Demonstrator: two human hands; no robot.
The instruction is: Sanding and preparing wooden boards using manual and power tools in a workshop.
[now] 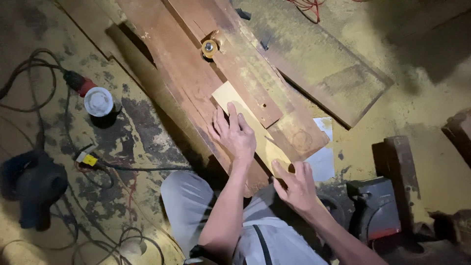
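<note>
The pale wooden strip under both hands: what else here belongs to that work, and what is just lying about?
In use: pale wooden strip, left hand, right hand, brown workbench board, round cutter.

Lying about: white-capped can, black cables, yellow plug, paper sheet.

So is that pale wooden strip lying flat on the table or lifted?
Flat: the pale strip lies along the table, both hands pressing it.
</note>
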